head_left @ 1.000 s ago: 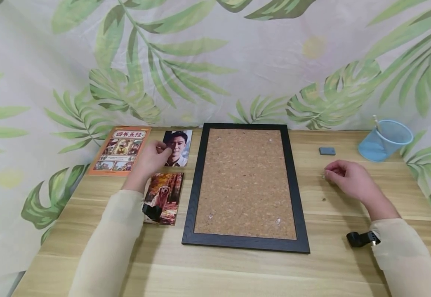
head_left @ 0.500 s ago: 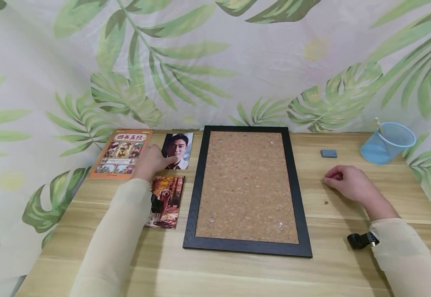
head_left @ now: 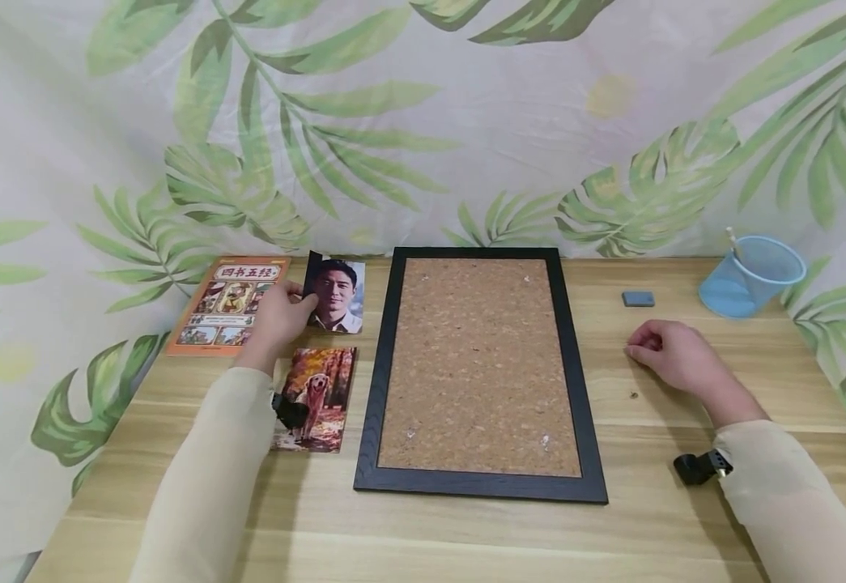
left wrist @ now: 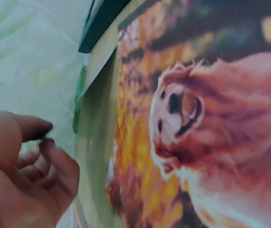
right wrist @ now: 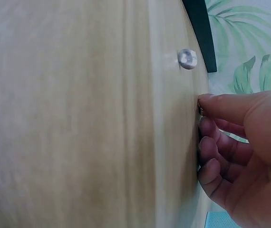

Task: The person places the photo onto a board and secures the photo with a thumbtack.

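Note:
In the head view my left hand (head_left: 277, 317) pinches the left edge of a portrait photo (head_left: 338, 295), whose upper left corner stands raised. Seen from the left wrist, the thumb and index finger of that hand (left wrist: 31, 171) meet at their tips. Just below lies a photo of a golden retriever (head_left: 316, 397), partly behind the wrist. Right of the corkboard, the thumb and index fingertips of my right hand (head_left: 666, 352) come together low over the table. They pinch a tiny piece, almost wholly hidden. A small shiny pin (right wrist: 187, 59) lies near that hand.
A black-framed corkboard (head_left: 477, 364) lies mid-table, with whitish marks near its corners. An orange comic-style book (head_left: 204, 312) is at the far left. A blue-grey eraser (head_left: 638, 299) and a blue mesh pen cup (head_left: 736, 283), leaning and holding a stick, are at the back right.
My left hand has gone from over the portrait photo to its left edge, and that photo has shifted slightly left with its corner lifted. The right hand stays almost where it was.

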`<action>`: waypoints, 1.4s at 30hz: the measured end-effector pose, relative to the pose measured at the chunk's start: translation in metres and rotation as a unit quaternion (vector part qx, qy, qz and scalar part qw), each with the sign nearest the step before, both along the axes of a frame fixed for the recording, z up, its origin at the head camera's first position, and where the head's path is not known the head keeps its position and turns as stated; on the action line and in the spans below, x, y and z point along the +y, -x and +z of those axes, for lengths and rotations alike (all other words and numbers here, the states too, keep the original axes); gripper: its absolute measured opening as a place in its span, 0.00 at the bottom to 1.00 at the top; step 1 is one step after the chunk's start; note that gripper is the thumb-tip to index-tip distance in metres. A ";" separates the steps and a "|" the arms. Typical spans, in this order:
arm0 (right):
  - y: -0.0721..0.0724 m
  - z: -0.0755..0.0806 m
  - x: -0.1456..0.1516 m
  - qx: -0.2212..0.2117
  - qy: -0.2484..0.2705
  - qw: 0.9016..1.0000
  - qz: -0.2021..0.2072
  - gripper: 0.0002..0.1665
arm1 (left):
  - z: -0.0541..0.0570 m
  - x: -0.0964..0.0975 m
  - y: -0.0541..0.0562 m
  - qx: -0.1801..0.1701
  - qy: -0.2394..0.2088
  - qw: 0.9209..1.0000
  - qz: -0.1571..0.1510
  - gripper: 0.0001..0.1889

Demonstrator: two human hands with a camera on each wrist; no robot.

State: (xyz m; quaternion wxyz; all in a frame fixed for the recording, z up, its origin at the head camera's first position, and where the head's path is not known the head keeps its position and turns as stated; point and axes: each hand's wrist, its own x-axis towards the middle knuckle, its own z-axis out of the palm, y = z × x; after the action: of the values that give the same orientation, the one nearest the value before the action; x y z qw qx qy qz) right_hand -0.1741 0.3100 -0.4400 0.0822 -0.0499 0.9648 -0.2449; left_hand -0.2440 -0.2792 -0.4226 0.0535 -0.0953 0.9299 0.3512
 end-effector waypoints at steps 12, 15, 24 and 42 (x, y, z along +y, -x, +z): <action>-0.002 0.001 0.001 0.003 -0.005 1.000 -0.010 0.12 | 0.010 0.016 -0.020 0.049 -0.205 0.976 0.049 0.23; -0.003 0.001 0.001 0.007 -0.005 1.000 -0.010 0.12 | 0.009 0.019 -0.023 0.052 -0.215 0.974 0.038 0.25; -0.009 0.008 -0.002 0.038 0.015 0.999 -0.021 0.09 | 0.006 0.023 -0.029 0.065 -0.217 0.974 0.026 0.28; -0.014 0.017 -0.019 0.080 0.051 0.995 0.013 0.09 | 0.005 0.073 -0.025 0.037 -0.263 0.962 -0.062 0.26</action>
State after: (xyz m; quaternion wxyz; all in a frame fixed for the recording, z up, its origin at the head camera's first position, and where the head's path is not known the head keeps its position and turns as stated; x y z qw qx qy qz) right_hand -0.1606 0.2905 -0.4230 0.0057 -0.0862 0.9536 -0.2883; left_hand -0.2188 -0.2066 -0.4174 0.0644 -0.0067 0.8100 0.5829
